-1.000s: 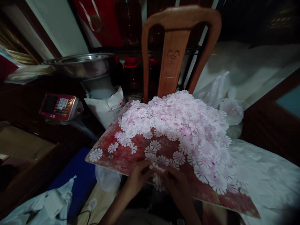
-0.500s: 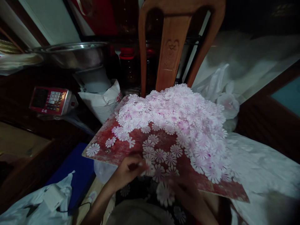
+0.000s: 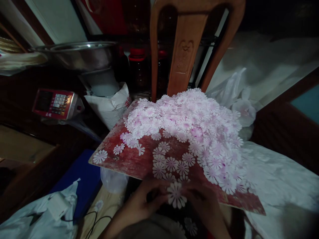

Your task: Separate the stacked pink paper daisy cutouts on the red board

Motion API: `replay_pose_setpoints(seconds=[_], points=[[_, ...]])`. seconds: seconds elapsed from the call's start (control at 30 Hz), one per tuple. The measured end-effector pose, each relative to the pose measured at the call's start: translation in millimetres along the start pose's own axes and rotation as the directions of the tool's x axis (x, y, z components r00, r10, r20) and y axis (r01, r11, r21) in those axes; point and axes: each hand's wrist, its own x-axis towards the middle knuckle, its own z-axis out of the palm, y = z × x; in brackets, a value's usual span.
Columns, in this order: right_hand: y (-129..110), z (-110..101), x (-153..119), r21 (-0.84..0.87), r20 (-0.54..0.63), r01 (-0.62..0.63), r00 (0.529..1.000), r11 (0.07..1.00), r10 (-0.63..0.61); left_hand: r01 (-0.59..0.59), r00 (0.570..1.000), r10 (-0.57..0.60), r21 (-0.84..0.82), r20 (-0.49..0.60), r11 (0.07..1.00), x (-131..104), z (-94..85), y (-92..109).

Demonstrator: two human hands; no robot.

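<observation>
Just past the near edge of a red board (image 3: 132, 159), a white flower-shaped piece (image 3: 176, 196) with rounded petals is between my hands. My left hand (image 3: 147, 195) pinches its left side with thumb and fingertips. At its right side my right hand (image 3: 203, 200) has its fingers closed in dim light, pinching the same flower. A large heap of similar white flowers with pinkish-purple centres (image 3: 211, 126) covers the back and right of the board. Several loose flowers (image 3: 171, 164) lie flat in front of the heap. Another flower (image 3: 190, 225) is down by my lap.
A wooden chair back (image 3: 185, 49) rises behind the board. On the left are a red scale (image 3: 53, 104), a metal basin (image 3: 82, 58) and a white sack (image 3: 104, 108). White sheeting (image 3: 281, 176) lies to the right; a plastic bag (image 3: 243, 106) sits behind it.
My left hand has moved right and down from over the loose flowers to the flower at my right hand. That flower is now higher, held between both hands. The view has shifted slightly.
</observation>
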Motion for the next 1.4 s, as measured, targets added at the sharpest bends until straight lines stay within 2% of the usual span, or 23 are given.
replay_pose_setpoints(seconds=[0.07, 0.1, 0.17, 0.23, 0.4, 0.47, 0.6, 0.7, 0.83, 0.93, 1.0, 1.03, 1.07, 1.1, 1.13, 1.17, 1.2, 1.23, 1.33, 1.4], points=[[0, -10, 1, -0.066, 0.175, 0.042, 0.984, 0.997, -0.030, -0.062, 0.993, 0.073, 0.123, -0.090, 0.990, 7, -0.4, -5], [0, -14, 2, -0.094, 0.200, 0.054, 0.979, 0.994, -0.034, -0.093, 0.984, 0.122, 0.208, -0.128, 0.974, 13, 0.2, -9], [2, -16, 4, -0.144, 0.135, 0.048, 0.990, 0.988, -0.029, -0.136, 0.971, 0.194, 0.348, -0.139, 0.928, 24, 2.8, -16], [5, -13, 5, -0.178, 0.036, 0.030, 0.999, 0.984, -0.024, -0.145, 0.969, 0.211, 0.396, -0.128, 0.907, 34, 6.3, -20], [11, 8, 8, -0.229, -0.102, 0.139, 0.981, 0.963, -0.166, -0.139, 0.974, 0.187, 0.316, -0.129, 0.939, 40, 12.2, -15], [11, 15, 9, -0.318, -0.077, 0.165, 0.977, 0.934, -0.199, -0.117, 0.972, 0.172, 0.309, -0.160, 0.944, 40, 13.6, -12], [8, 20, 11, -0.437, -0.022, 0.132, 0.987, 0.890, -0.158, -0.092, 0.961, 0.175, 0.347, -0.214, 0.933, 42, 16.2, -11], [4, 19, 12, -0.401, -0.019, 0.142, 0.986, 0.905, -0.163, -0.122, 0.968, 0.178, 0.289, -0.175, 0.949, 42, 18.9, -11], [8, 18, 5, -0.210, 0.002, 0.223, 0.974, 0.952, -0.228, -0.155, 0.969, 0.178, 0.140, -0.170, 0.978, 38, 23.9, -15], [16, 21, -7, -0.139, -0.105, 0.238, 0.962, 0.961, -0.253, -0.197, 0.956, 0.232, 0.191, -0.180, 0.962, 35, 23.8, -17], [20, 20, -15, -0.169, -0.218, 0.205, 0.946, 0.964, -0.239, -0.220, 0.947, 0.270, 0.268, -0.171, 0.938, 33, 19.6, -17], [20, 19, -18, -0.193, -0.215, 0.198, 0.947, 0.961, -0.238, -0.222, 0.943, 0.283, 0.305, -0.175, 0.926, 32, 16.3, -16], [20, 16, -20, -0.224, -0.152, 0.210, 0.957, 0.952, -0.247, -0.213, 0.938, 0.289, 0.343, -0.189, 0.915, 32, 12.5, -15], [19, 14, -21, -0.253, -0.028, 0.247, 0.965, 0.936, -0.262, -0.191, 0.935, 0.286, 0.378, -0.212, 0.906, 33, 8.5, -14], [18, 10, -21, -0.280, 0.084, 0.277, 0.961, 0.919, -0.264, -0.161, 0.933, 0.274, 0.411, -0.233, 0.898, 34, 4.4, -14], [17, 7, -20, -0.313, 0.145, 0.291, 0.955, 0.904, -0.258, -0.129, 0.934, 0.259, 0.440, -0.248, 0.888, 36, 0.6, -14], [17, 5, -18, -0.357, 0.139, 0.279, 0.960, 0.891, -0.245, -0.103, 0.936, 0.244, 0.466, -0.253, 0.879, 38, -2.7, -14], [17, 3, -15, -0.411, 0.077, 0.239, 0.971, 0.880, -0.228, -0.081, 0.941, 0.227, 0.482, -0.252, 0.872, 40, -5.3, -15], [20, 2, -4, -0.531, -0.169, 0.052, 0.972, 0.846, -0.166, -0.072, 0.950, 0.203, 0.468, -0.236, 0.881, 44, -8.2, -15], [19, 4, 2, -0.563, -0.199, -0.005, 0.971, 0.826, -0.130, -0.104, 0.954, 0.207, 0.405, -0.218, 0.908, 43, -6.7, -12]])
